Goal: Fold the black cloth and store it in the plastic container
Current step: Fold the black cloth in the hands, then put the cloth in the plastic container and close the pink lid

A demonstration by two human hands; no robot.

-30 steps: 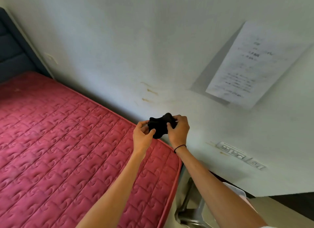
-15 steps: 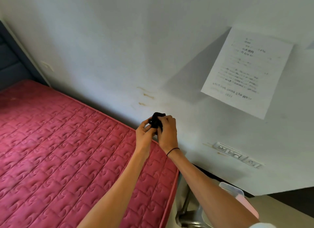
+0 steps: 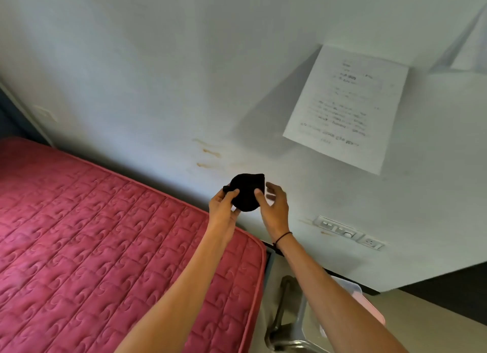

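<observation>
We hold the black cloth (image 3: pixel 246 193), wadded small, in mid-air at centre: our left hand (image 3: pixel 222 209) pinches it, our right hand (image 3: pixel 275 210) touches it by the thumb, fingers spread loose. Folding looks nearly done; storing remains, the plastic container (image 3: pixel 351 290) at 5 o'clock. Pink mattress (image 3: pixel 105 234) at 8 o'clock, printed sheet (image 3: pixel 347 107) on the wall (image 3: pixel 158 63) at 2.

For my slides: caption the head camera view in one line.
Left hand pinches a bundled black cloth, thumb of the right hand touching it, near a pink mattress.
</observation>
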